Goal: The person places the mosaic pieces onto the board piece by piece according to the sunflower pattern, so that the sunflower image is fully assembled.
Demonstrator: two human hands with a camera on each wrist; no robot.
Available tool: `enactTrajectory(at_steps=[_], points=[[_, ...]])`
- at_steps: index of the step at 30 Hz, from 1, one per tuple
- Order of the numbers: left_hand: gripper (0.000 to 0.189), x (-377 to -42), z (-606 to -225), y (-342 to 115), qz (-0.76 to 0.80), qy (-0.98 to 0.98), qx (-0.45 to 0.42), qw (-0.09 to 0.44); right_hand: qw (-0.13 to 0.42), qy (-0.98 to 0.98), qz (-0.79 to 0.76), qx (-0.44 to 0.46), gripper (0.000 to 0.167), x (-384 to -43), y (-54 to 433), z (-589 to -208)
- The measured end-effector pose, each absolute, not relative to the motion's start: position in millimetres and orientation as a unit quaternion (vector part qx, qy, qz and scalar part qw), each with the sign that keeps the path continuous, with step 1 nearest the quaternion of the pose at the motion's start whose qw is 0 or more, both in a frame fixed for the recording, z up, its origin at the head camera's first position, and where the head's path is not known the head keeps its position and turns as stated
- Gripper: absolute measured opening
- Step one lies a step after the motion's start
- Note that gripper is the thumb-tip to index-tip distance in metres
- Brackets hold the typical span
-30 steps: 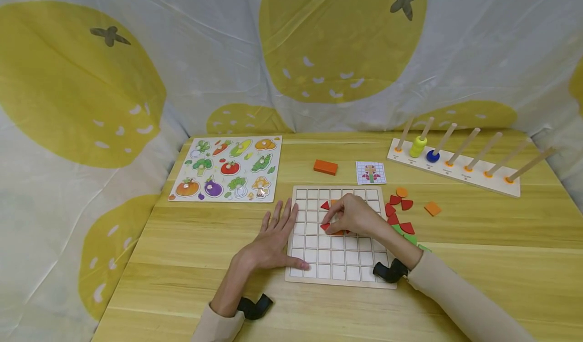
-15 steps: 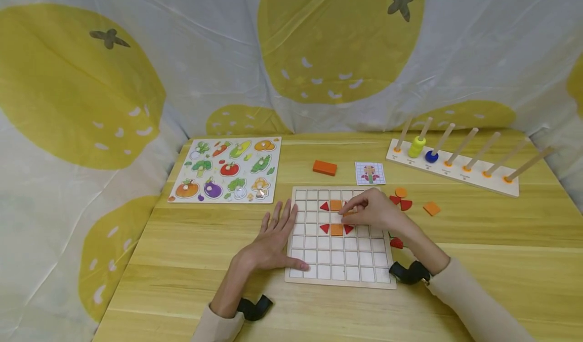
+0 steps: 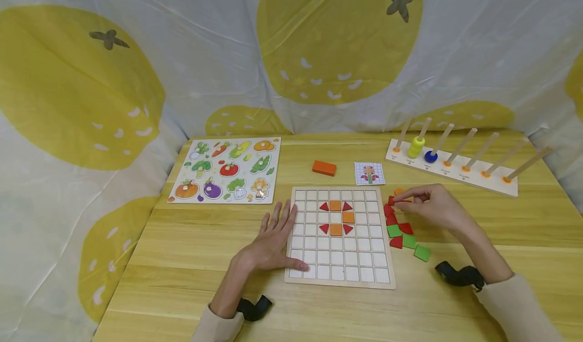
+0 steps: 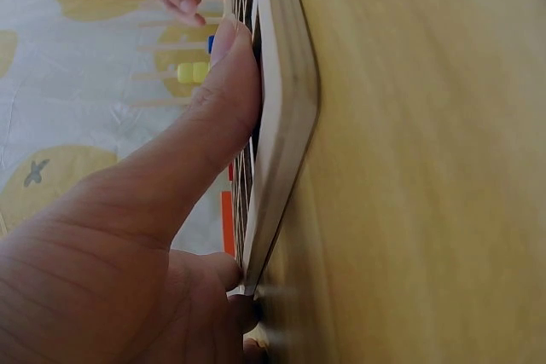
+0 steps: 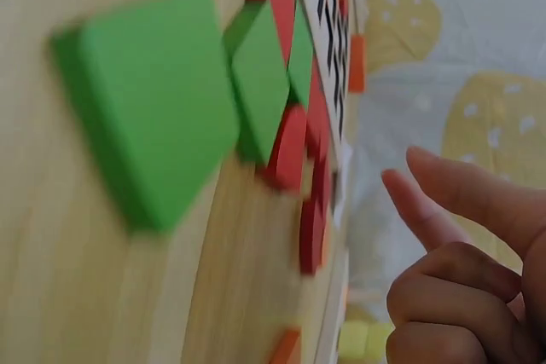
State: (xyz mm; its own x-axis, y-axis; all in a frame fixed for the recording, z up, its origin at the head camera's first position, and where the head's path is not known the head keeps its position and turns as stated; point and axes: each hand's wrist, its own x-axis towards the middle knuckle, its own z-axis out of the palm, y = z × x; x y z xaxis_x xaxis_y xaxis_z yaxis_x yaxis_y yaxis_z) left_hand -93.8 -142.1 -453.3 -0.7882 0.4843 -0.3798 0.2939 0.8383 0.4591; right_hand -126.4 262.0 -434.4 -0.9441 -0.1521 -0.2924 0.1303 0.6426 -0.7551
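My left hand (image 3: 268, 243) lies spread at the left edge of a wooden grid board (image 3: 319, 271), its thumb over the front left part. In the left wrist view that thumb (image 4: 226, 66) rests on top of the rim. On the grid sit orange squares (image 3: 335, 205) and several red triangles (image 3: 347, 228). Beyond the board's right edge my right hand (image 3: 432, 205) hovers over loose red pieces (image 3: 390, 219) with rounded edges. The right wrist view shows its thumb and index finger apart, nothing between them, the other fingers curled. Green pieces (image 3: 422, 253) lie nearer to me.
A vegetable puzzle board (image 3: 246, 180) lies at the back left. An orange block (image 3: 324, 168) and a small pattern card (image 3: 369, 173) lie behind the grid board. A peg stand (image 3: 483, 175) with yellow rings (image 3: 416, 147) and a blue ring (image 3: 430, 156) stands at the back right.
My right hand has left the grid and moved right to the loose pieces. An orange square it was handling now sits in the grid, right of the other two. The left hand has stayed put.
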Motion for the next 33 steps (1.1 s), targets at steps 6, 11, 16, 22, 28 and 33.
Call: enactTrajectory(at_steps=[6, 11, 16, 22, 28, 33], points=[[0.139, -94, -453, -142, 0.193, 0.926, 0.210, 0.248, 0.164, 0.895, -0.414, -0.007, 0.042, -128, 297, -437], [0.138, -94, -453, -142, 0.193, 0.926, 0.210, 0.247, 0.178, 0.892, -0.414, -0.016, 0.050, -130, 321, -439], [0.138, -94, -452, -142, 0.195, 0.926, 0.210, 0.248, 0.202, 0.887, -0.414, -0.013, 0.054, -131, 333, -443], [0.138, -93, -453, -142, 0.194, 0.925, 0.213, 0.249, 0.201, 0.894, -0.399, -0.021, 0.047, -132, 329, -447], [0.138, -93, -453, -142, 0.191, 0.926, 0.213, 0.248, 0.197, 0.893, -0.403, -0.041, 0.046, -133, 321, -449], [0.138, -94, -454, -142, 0.191, 0.926, 0.212, 0.247, 0.196, 0.890, -0.409, -0.042, 0.046, -134, 321, -451]])
